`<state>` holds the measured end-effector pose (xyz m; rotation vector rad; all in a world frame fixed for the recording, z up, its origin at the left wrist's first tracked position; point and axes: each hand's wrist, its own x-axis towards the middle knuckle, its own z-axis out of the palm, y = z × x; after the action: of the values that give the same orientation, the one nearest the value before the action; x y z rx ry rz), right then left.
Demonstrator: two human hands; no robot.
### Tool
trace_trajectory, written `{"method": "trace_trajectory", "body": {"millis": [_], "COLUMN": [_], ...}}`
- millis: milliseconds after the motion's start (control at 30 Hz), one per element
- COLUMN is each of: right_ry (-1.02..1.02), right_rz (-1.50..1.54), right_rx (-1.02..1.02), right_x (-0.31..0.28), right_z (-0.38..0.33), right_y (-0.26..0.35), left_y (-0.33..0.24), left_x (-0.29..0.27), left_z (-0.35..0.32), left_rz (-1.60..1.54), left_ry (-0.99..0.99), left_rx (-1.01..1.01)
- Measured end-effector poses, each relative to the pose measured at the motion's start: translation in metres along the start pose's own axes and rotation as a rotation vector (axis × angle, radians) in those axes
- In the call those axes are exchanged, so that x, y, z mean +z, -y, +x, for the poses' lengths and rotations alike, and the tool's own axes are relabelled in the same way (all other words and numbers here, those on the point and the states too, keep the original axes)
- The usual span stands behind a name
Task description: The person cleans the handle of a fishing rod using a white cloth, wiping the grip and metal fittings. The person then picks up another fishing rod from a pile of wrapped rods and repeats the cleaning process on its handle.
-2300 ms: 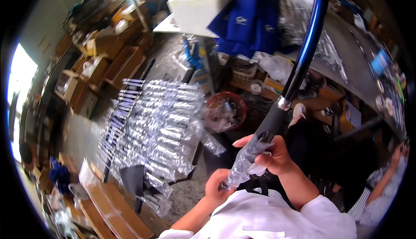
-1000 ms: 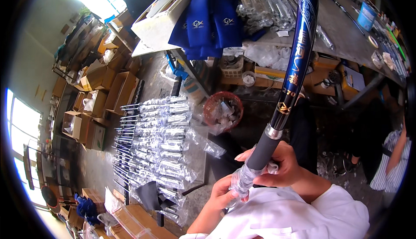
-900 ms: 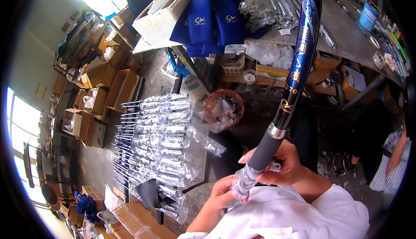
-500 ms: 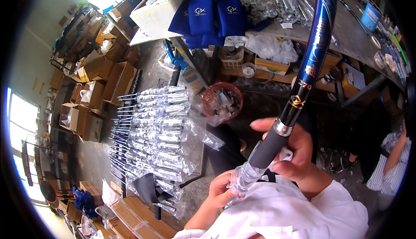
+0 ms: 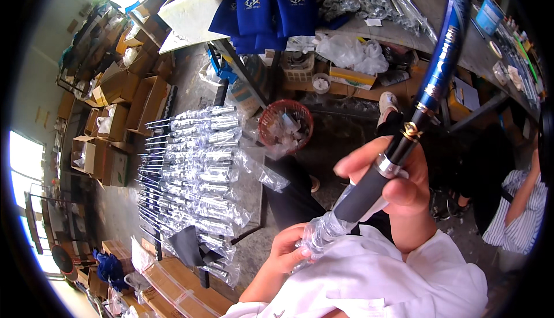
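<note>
The right hand (image 5: 398,188) is wrapped around the grey foam grip of a long fishing rod with a dark blue, gold-banded shaft (image 5: 430,84), fingers curled over the grip just below its silver ring, thumb on the near side. The rod rises steeply from the person's lap toward the upper right, its blue shaft crossing in front of the long workbench (image 5: 461,53) at the far side. The left hand (image 5: 285,251) pinches the crinkled clear plastic sleeve (image 5: 323,231) that covers the butt end of the rod, fingertips pressed into the bunched film just above the white shirt.

To the left, on a low grey board (image 5: 251,185) on the floor, lies a neat row of rods already bagged in clear plastic (image 5: 190,174), running from its far edge to its near edge. A round red mesh basket (image 5: 285,125) holding plastic scraps stands just beyond the board's right far corner. Blue cloth rod bags (image 5: 265,6) hang off the workbench's left end, beside a white box (image 5: 193,4). Open brown cardboard boxes (image 5: 130,102) are stacked along the left. At the right edge sits another person in a striped shirt (image 5: 516,214).
</note>
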<state>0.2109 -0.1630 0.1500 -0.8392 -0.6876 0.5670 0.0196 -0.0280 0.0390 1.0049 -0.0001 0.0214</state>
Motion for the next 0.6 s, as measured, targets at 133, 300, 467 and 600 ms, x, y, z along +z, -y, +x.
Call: {"method": "trace_trajectory", "body": {"millis": [133,300,467,600], "right_ry": [0.112,0.236,0.265,0.211], "right_rz": [0.185,0.374,0.448,0.473], "right_rx": [-0.054,-0.023,0.035,0.044], "right_x": [-0.004,-0.006,-0.011,-0.012], "right_z": [0.005,0.009,0.011,0.008], "right_y": [-0.007,-0.01,-0.016,-0.019], "left_y": [0.0,0.003,0.011,0.012], "left_x": [-0.004,-0.004,-0.006,-0.005], "left_z": [0.001,0.002,0.002,0.002], "left_rz": [-0.122,-0.22,-0.388,-0.366], "left_ry": [0.117,0.162,0.229,0.21], "left_rx": [-0.121,-0.178,-0.257,-0.252]}}
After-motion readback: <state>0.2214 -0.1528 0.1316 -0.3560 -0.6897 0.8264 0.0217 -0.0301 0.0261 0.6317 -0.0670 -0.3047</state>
